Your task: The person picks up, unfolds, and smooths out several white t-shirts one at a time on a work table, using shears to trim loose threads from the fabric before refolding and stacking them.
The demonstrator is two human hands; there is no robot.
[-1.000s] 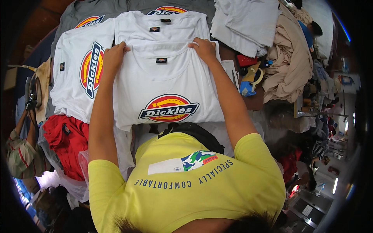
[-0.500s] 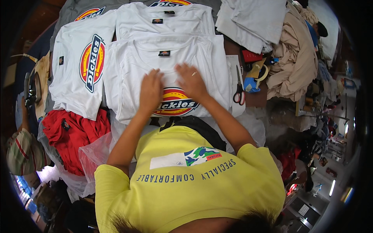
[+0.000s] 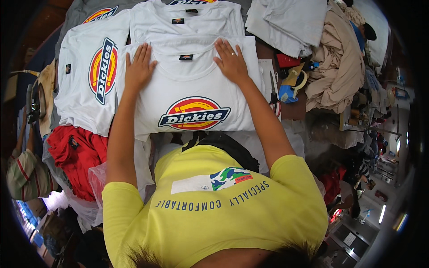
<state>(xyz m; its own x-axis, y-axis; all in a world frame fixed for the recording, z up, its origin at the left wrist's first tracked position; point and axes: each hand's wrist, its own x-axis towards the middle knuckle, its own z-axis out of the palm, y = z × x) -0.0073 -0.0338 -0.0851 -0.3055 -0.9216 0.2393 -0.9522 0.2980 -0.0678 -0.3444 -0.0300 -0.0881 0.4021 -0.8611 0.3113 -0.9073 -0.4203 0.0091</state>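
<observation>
A white T-shirt (image 3: 187, 89) with a red, yellow and blue round print lies flat in front of me. My left hand (image 3: 137, 67) rests palm down on its left shoulder, fingers spread. Palm down on the right shoulder, beside the collar, is my right hand (image 3: 231, 60). Neither hand holds anything. A second white T-shirt (image 3: 187, 20) lies just beyond, and a third one (image 3: 85, 85) lies to the left with its print turned sideways.
Scissors (image 3: 274, 94) and a tape roll (image 3: 298, 80) lie right of the shirt. Beige cloth (image 3: 337, 67) and grey folded cloth (image 3: 290, 22) pile up at the far right. Red garments in a plastic bag (image 3: 73, 156) sit at the lower left.
My hands have slid from the printed middle of the shirt up to its shoulders, moving apart as they went. The shirt lies flatter.
</observation>
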